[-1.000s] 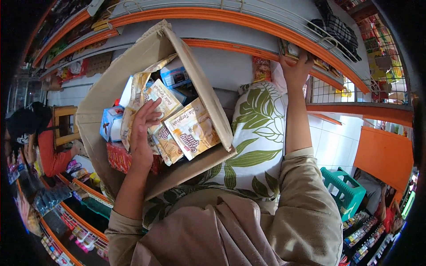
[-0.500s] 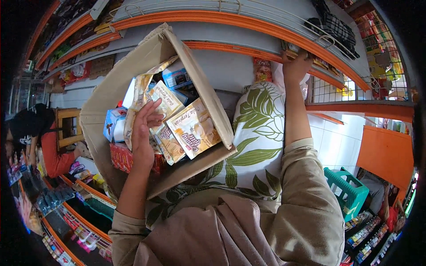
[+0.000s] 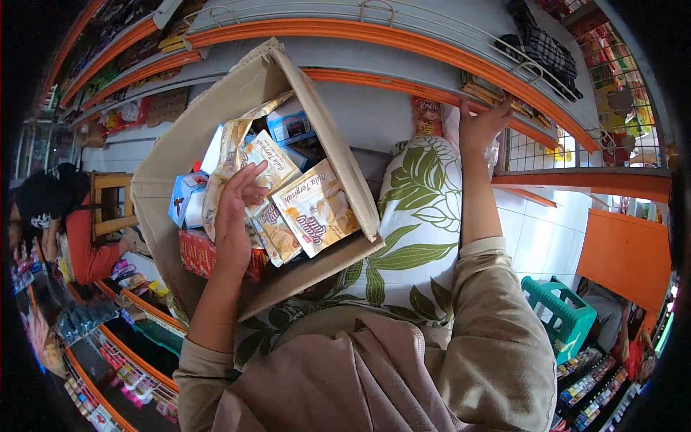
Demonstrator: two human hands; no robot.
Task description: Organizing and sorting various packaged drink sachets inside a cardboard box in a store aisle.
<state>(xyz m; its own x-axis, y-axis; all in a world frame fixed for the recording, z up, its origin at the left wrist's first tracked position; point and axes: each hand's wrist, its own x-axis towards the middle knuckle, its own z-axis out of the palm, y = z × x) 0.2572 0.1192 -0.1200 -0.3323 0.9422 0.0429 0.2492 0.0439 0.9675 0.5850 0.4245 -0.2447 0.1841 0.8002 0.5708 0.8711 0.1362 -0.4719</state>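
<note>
A torn-edged cardboard box (image 3: 162,169) leans on my lap, tilted. Inside lie cream and gold sachets (image 3: 317,209), blue-and-white cartons (image 3: 289,126) and a red patterned pack (image 3: 196,253). Over the sachets hovers or rests my left hand (image 3: 236,212), its fingers loosely bent and apart; I see nothing held in it. At the orange lip of the lower shelf (image 3: 403,85) is my right hand (image 3: 486,128), thumb and fingers spread, with nothing visible between them. Small packs (image 3: 481,89) stand on that shelf just beyond its fingertips.
A red snack bag (image 3: 426,117) stands below the shelf. Dark checked cloth (image 3: 547,50) lies on the upper shelf. A green plastic stool (image 3: 561,317) is at the right, a wooden stool (image 3: 111,205) at the left. People sit at both sides near stocked shelves.
My right hand has drawn back slightly from the packs on the shelf, its fingers opening, and the packs show more. My left hand stays over the box.
</note>
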